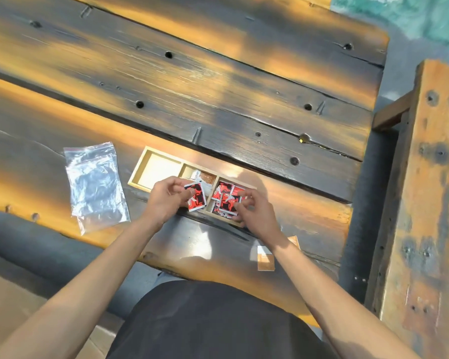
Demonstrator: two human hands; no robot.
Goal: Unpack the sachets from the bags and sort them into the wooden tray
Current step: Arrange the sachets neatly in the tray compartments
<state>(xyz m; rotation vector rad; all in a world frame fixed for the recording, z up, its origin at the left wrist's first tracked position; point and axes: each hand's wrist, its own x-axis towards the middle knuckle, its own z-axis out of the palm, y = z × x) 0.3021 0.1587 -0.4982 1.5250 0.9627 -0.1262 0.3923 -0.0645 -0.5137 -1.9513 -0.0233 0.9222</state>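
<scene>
Nearest me, my left hand (166,196) pinches a red sachet (196,196), its long axis pointing away. My right hand (252,212) fingers curl onto sachets (226,200) in the wooden tray (140,167), which runs left to right on the table (218,99)

**Materials and finishes**

Table (218,104): rough, weathered dark planks with a slight sheen. Wooden tray (138,174): pale, smooth, matt wood. Bags (95,186): clear, glossy, crinkled plastic. Sachets (224,200): glossy printed red-and-black packets.
</scene>
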